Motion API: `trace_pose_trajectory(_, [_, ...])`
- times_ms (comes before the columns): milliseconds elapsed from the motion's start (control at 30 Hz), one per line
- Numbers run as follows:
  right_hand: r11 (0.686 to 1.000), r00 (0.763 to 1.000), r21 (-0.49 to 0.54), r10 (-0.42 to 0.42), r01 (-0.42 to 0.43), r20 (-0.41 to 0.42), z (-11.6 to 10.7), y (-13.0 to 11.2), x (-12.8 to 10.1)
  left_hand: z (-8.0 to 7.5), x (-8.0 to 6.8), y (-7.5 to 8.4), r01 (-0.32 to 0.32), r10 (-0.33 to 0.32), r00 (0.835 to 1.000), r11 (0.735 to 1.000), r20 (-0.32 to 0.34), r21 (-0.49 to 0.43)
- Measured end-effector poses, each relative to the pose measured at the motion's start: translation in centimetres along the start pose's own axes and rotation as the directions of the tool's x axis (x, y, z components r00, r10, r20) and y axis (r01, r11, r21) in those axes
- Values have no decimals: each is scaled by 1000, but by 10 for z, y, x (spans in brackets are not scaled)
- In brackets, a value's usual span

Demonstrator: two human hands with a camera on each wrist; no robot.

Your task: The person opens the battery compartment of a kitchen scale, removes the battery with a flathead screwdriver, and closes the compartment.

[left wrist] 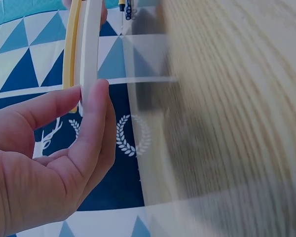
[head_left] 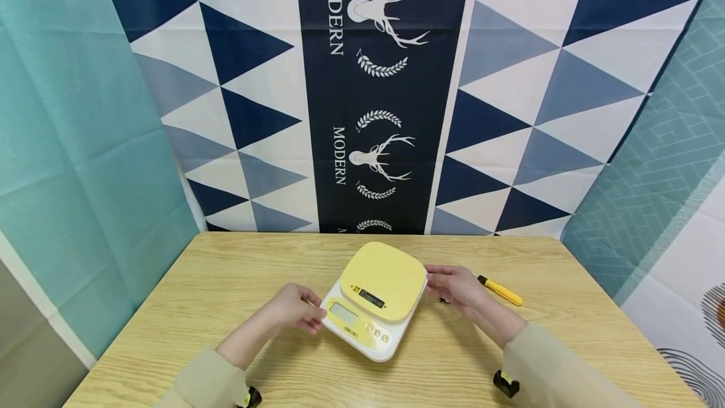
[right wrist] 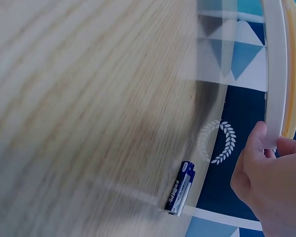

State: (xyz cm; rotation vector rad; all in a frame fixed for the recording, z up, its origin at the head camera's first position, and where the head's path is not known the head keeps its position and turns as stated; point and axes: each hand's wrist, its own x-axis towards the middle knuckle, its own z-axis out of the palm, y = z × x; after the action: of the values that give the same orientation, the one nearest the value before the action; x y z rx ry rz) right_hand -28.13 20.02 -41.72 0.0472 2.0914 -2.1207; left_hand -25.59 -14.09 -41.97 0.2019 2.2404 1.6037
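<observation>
A kitchen scale with a yellow top plate and a white base is held up off the wooden table, its display at the near left. My left hand pinches its left corner between thumb and fingers; the left wrist view shows this grip edge-on. At the opposite edge, my right hand holds the scale's right side. The right wrist view has that hand with fingers under the white base and thumb by the yellow plate. The scale's underside is hidden from the head view.
A screwdriver with a yellow and black handle lies on the table beyond the right hand. Blue batteries lie together on the wood beneath the right hand. A patterned cloth hangs along the table's back edge.
</observation>
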Motion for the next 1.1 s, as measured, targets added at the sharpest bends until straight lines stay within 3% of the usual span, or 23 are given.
trace_pose_trajectory(233, [999, 998, 6, 50, -50, 30, -3, -2, 11, 1, 0, -7, 6, -6, 998, 1000, 67, -3])
trace_pose_trajectory(467, [992, 992, 35, 122, -123, 26, -4, -3, 22, 1, 5, -12, 59, -44, 987, 993, 153, -101])
trace_pose_trajectory(767, [986, 984, 93, 127, -139, 123, -6, -1, 36, 6, 6, -16, 98, -70, 974, 988, 214, -121])
trace_pose_trajectory(1100, [983, 977, 56, 167, -175, 131, -8, 3, 53, 14, 7, -25, 116, -82, 962, 986, 260, -120])
